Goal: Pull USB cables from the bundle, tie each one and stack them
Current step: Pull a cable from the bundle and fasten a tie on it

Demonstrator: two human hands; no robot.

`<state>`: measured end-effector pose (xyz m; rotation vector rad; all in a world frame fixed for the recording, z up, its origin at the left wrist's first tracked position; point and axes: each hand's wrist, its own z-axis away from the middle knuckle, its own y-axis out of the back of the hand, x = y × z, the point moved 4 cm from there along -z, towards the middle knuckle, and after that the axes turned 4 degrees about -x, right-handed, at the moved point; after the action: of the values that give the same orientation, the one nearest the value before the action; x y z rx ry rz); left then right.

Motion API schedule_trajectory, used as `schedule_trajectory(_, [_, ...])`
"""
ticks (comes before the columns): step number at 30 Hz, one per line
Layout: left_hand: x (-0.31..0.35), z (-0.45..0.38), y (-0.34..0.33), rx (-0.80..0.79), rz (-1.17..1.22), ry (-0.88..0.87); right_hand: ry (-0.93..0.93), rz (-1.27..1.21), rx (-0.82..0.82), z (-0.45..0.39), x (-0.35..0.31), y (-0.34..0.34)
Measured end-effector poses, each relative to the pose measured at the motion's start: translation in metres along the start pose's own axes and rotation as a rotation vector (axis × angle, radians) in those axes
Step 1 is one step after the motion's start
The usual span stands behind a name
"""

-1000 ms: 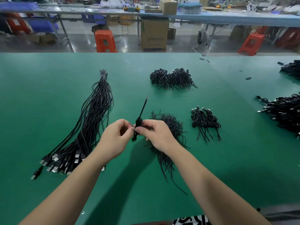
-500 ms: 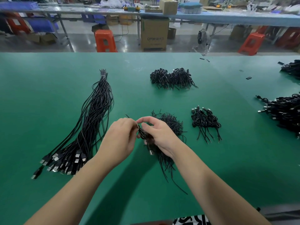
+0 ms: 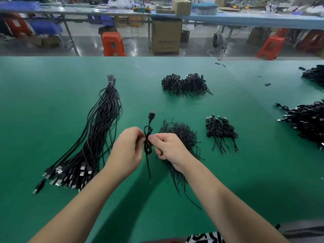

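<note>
Between my hands a coiled black USB cable [image 3: 148, 139] hangs above the green table [image 3: 52, 95]. My left hand [image 3: 127, 151] pinches it at the waist from the left, my right hand [image 3: 169, 149] from the right. Its plug end sticks up and away, and a thin tail hangs down toward me. The long bundle of untied USB cables [image 3: 98, 137] lies to the left, plugs toward me. A small stack of tied cables [image 3: 220, 131] sits to the right.
A loose heap of thin black ties [image 3: 182, 135] lies under my right hand. A bigger pile of tied cables [image 3: 185, 84] lies farther back. More cable heaps [image 3: 305, 120] sit at the right edge. Stools and a cardboard box [image 3: 166, 38] stand beyond the table.
The cable has turned in my hands: its plug end, which pointed down half a second ago, now points up and away. Both hands stay close together in the same spot.
</note>
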<state>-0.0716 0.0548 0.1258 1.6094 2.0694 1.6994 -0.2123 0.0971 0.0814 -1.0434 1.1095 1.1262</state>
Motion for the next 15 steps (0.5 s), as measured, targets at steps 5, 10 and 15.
schedule_trajectory(5, [0.005,0.003,-0.001,-0.037,-0.457,-0.372,-0.050,-0.061,-0.002,-0.001,-0.001,-0.001])
schedule_trajectory(10, [-0.006,0.002,-0.001,-0.049,0.020,0.020,0.053,-0.087,-0.059,0.000,-0.007,-0.002])
schedule_trajectory(15, [-0.031,-0.001,-0.010,-0.133,0.654,0.508,0.141,0.108,-0.022,0.001,-0.013,-0.003])
